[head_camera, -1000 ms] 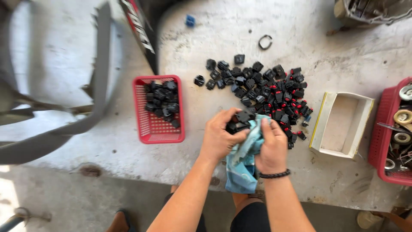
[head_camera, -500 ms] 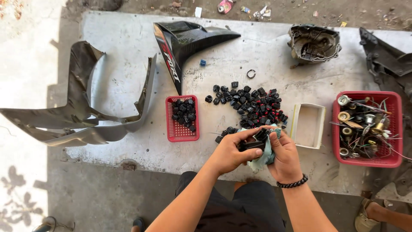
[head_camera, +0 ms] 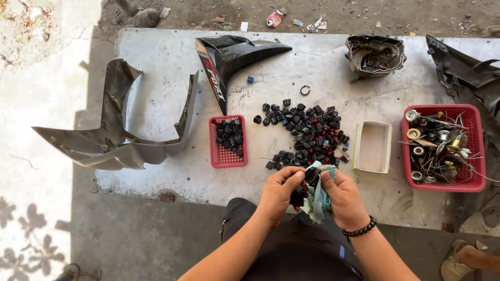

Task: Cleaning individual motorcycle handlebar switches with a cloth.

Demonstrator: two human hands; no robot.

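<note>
In the head view, both hands meet just off the near edge of the surface (head_camera: 156, 78) — the left hand (head_camera: 278, 193) pinches a small black plastic part (head_camera: 311, 177), the right hand (head_camera: 341, 200) grips a pale teal rag (head_camera: 317, 200) against it. Beyond them lies a pile of black parts (head_camera: 307, 132) — a small red basket (head_camera: 227, 141) to its left, an open white box (head_camera: 373, 147) to its right.

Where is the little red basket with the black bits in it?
In the head view the small red basket sits on the concrete slab, left of the pile of black parts and just below the tip of the black fairing panel.
</note>
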